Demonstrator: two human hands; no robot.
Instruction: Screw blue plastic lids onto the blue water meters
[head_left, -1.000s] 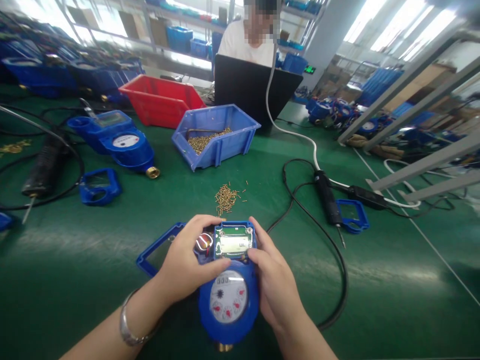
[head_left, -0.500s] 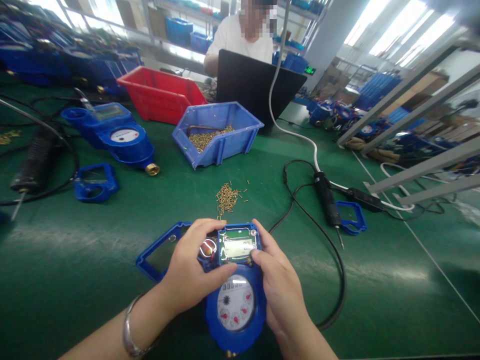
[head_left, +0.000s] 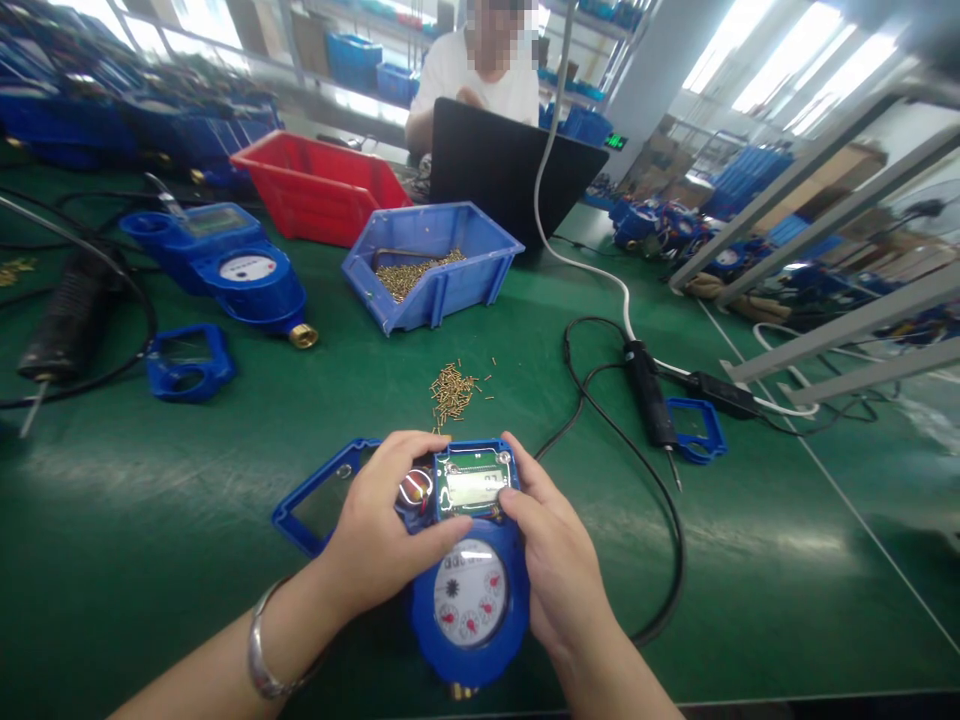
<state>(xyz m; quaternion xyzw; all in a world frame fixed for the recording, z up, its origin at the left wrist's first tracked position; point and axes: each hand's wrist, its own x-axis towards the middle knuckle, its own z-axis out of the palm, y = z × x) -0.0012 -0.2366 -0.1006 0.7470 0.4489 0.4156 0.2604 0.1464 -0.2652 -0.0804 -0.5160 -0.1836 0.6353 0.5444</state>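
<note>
Head: hands (head_left: 379,530) grip meter (head_left: 471,592); cable (head_left: 682,550) bounds room right.

The bench (head_left: 765,600) has a smooth green top that fills most of the view, with pale glare towards 4 o'clock. A thin line (head_left: 825,462) crosses it from between 2 and 3 o'clock down towards 4. Metal shelving (head_left: 349,98) spans the back from about 11 to 1 o'clock, stocked with blue bins (head_left: 352,60). At 1 o'clock a pale pillar (head_left: 664,65) leans in the tilted view, a small lit green sign (head_left: 616,142) near its foot. Bright windows (head_left: 847,75) glow between 1 and 2 o'clock, washed nearly white; more light comes in between 10 and 11. Grey metal beams (head_left: 847,330) slant in from between 2 and 3 o'clock, with cardboard boxes (head_left: 817,190) behind.
</note>
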